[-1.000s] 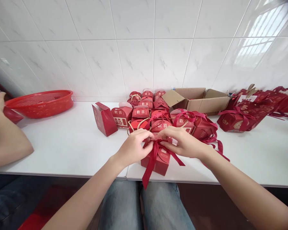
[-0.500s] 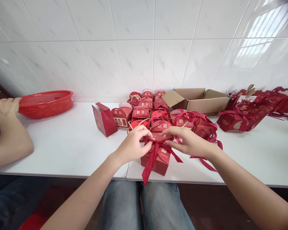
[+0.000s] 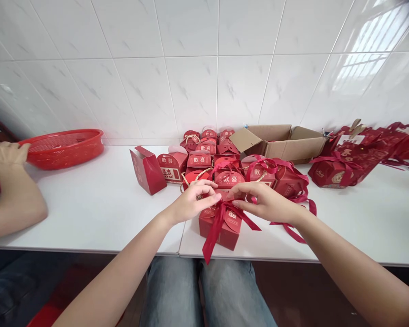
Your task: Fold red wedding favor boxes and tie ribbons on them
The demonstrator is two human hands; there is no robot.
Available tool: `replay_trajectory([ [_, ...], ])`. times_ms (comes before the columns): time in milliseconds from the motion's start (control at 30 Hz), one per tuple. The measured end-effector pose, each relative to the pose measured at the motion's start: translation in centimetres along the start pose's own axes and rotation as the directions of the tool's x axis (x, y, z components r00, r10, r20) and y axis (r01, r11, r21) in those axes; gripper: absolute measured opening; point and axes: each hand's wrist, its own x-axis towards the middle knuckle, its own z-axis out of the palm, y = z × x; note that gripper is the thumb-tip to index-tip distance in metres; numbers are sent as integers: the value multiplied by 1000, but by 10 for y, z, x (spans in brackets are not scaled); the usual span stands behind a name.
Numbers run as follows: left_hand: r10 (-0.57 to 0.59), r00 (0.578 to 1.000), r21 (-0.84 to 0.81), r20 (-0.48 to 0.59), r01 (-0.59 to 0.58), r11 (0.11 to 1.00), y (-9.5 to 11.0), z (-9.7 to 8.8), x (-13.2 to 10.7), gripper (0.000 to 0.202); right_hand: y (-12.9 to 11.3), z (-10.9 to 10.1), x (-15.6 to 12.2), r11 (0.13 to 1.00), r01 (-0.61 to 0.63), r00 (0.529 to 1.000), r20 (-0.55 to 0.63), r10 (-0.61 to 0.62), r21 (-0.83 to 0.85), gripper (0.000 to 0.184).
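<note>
A red gift box (image 3: 221,232) stands near the table's front edge, with a dark red ribbon (image 3: 215,229) knotted over its top. One ribbon tail hangs down past the box's front, and the other slants off to the right. My left hand (image 3: 191,202) hovers at the knot's left side, thumb and fingers apart. On the right of the knot, my right hand (image 3: 262,200) has thumb and forefinger closed on the ribbon. My fingers partly cover the box's top.
Several more red boxes (image 3: 199,160) crowd behind, some with ribbons or cord handles. An open cardboard carton (image 3: 293,150) sits against the tiled wall. Red bags (image 3: 361,154) lie at right. Leftward, another person's hand (image 3: 7,154) is at a red basket (image 3: 68,152).
My left thumb and fingers have come apart and lifted slightly off the ribbon. My right hand stays almost in place. The other person's hand has shifted a little left.
</note>
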Motion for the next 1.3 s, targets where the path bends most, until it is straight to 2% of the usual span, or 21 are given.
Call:
replay_trajectory([
  [67, -52, 996, -2, -75, 52, 999, -1, 2, 1, 35, 1, 0, 0, 998, 56, 998, 28, -56, -18, 17],
  [133, -56, 993, 50, -102, 61, 997, -1, 4, 2, 33, 3, 1, 1, 996, 88, 995, 39, -87, -29, 20],
  [233, -5, 997, 124, -81, 15, 992, 2, 6, 1, 30, 6, 2, 3, 991, 132, 990, 56, -131, -11, 27],
  [467, 111, 994, 67, 2, -111, 992, 5, 5, -1, 24, 7, 0, 4, 981, 193, 977, 95, -192, -1, 35],
  [600, 141, 990, 104, 10, -141, 985, 3, 5, 0, 31, 7, 0, 3, 983, 181, 978, 109, -177, -25, 35],
  [767, 84, 996, 126, 32, -88, 988, 4, 6, 0, 27, 7, 1, 4, 984, 175, 979, 111, -172, -13, 36],
  [1000, 67, 992, -11, 104, -67, 998, 7, 6, -1, 21, 7, -1, 3, 984, 176, 977, 124, -173, -20, 39],
  [1167, 86, 991, -49, 103, -81, 996, 6, 4, -1, 17, 8, 0, 3, 981, 194, 974, 126, -189, -23, 39],
  [1300, 101, 992, -35, 82, -98, 995, 7, 3, 0, 30, 8, 0, 2, 983, 182, 976, 128, -177, -24, 39],
])
